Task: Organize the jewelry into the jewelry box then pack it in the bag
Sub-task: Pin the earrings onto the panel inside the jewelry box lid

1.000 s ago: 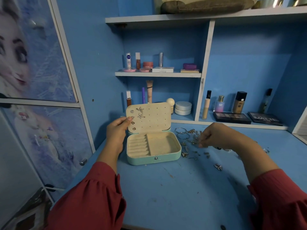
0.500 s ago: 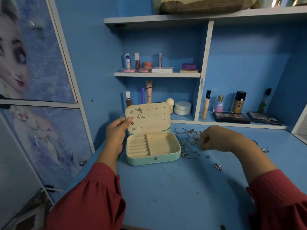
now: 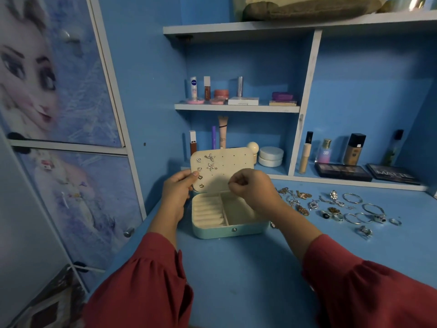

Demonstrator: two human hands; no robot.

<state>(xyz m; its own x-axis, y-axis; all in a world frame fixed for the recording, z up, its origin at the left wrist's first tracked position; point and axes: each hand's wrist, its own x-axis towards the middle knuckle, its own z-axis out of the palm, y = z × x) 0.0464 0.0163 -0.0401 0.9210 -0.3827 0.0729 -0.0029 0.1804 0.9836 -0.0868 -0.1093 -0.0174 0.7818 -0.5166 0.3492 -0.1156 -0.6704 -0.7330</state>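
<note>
The jewelry box [image 3: 227, 216] sits open on the desk [image 3: 236, 280], its lid [image 3: 222, 170] tilted up and back. The lid is steadied by the left hand [image 3: 177, 195], whose fingers and thumb grip its left edge, probably so that the perforated panel does not swing away when a stud is pushed in. Several earrings [image 3: 210, 162] are already pinned at the panel's left side, while the holes to the right are bare.

The right hand [image 3: 253, 188] is held in front of the lid's lower middle, fingers curled and fingertips pinched together. Something very small seems to be held there, likely an earring, but what it is cannot be told. It is judged that the piece is being brought to a free hole.

The ring rolls and the open compartment in the box base appear unfilled. The rest of the jewelry [image 3: 340, 209], rings, bangles and pendants, lies spread on the desk to the right of the box, within reach of the right hand. Cosmetics [image 3: 236, 95] stand on the shelves behind. No bag can be identified with certainty, so packing is judged well off.
</note>
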